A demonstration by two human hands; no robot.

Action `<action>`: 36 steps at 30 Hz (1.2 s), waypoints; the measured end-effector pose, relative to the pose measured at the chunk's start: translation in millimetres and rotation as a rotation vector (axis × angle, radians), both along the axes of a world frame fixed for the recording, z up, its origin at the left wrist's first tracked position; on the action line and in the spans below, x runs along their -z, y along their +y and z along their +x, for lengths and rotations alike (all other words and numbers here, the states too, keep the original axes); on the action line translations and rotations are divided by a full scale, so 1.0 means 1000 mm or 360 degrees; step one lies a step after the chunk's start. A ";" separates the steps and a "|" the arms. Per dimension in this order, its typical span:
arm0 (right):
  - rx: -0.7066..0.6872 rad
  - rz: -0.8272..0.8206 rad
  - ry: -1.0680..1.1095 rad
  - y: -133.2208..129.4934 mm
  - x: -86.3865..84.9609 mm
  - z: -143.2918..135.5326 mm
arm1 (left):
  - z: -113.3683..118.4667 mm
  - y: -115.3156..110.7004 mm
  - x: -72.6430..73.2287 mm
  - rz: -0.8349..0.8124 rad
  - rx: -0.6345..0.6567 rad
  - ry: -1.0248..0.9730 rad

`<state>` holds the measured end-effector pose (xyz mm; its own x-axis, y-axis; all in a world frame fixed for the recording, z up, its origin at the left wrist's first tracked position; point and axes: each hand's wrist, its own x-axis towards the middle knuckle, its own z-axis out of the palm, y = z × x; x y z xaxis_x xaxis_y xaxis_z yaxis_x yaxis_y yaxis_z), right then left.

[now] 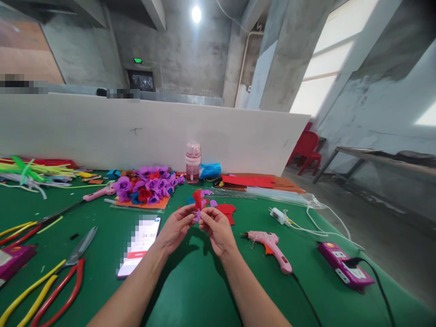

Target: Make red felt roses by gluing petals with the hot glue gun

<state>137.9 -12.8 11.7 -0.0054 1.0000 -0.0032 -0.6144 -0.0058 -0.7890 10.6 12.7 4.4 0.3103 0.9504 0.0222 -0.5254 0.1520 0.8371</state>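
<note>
Over the middle of the green table (190, 290), my left hand (179, 225) and my right hand (216, 227) meet fingertip to fingertip. Both pinch a small purple piece (197, 215), with a red piece (197, 199) standing up just above it. Whether the two pieces are joined is too small to tell. Red cut pieces (226, 211) lie on the table behind my right hand, and a loose purple petal (213, 203) is near them. A pile of purple, red and blue flowers (150, 184) sits behind and left of my left hand.
A pink glue gun (265, 240) with a black cord lies to the right, near a purple power block (344, 265) and a white plug (279, 216). Left are a phone (141, 247) and scissors (78, 254). A pink bottle (193, 163) stands before the white partition (153, 131).
</note>
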 end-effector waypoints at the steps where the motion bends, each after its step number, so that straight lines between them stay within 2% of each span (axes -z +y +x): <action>1: 0.0118 0.0026 -0.0053 0.001 0.000 -0.001 | 0.002 0.000 0.000 -0.0010 -0.0048 0.0045; 3: 0.0230 0.0053 -0.0101 0.002 0.002 -0.003 | 0.006 -0.001 -0.001 -0.0020 -0.0135 0.0126; 5: 0.0249 0.0065 -0.0113 0.002 0.003 -0.005 | 0.010 -0.002 0.000 -0.0023 -0.0191 0.0157; 14: 0.0043 -0.0039 0.0004 0.001 0.010 -0.012 | 0.016 -0.004 0.004 -0.0129 -0.0230 0.0027; 18: 0.0015 -0.0035 -0.0052 0.003 0.014 -0.012 | 0.016 -0.004 0.003 -0.0157 -0.0239 0.0018; 26: 0.0244 0.0121 -0.0255 0.005 0.018 -0.014 | 0.019 -0.007 0.002 -0.0118 -0.0215 -0.0013; 36: 0.0223 0.0136 -0.0233 0.004 0.020 -0.017 | 0.021 -0.007 0.002 -0.0227 -0.0323 -0.0035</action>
<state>120.4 -8.6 -8.6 0.1280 0.9876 0.0912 -0.4834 0.1424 -0.8638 31.4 5.7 2.5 0.1134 0.9872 -0.1120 -0.5753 0.1571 0.8027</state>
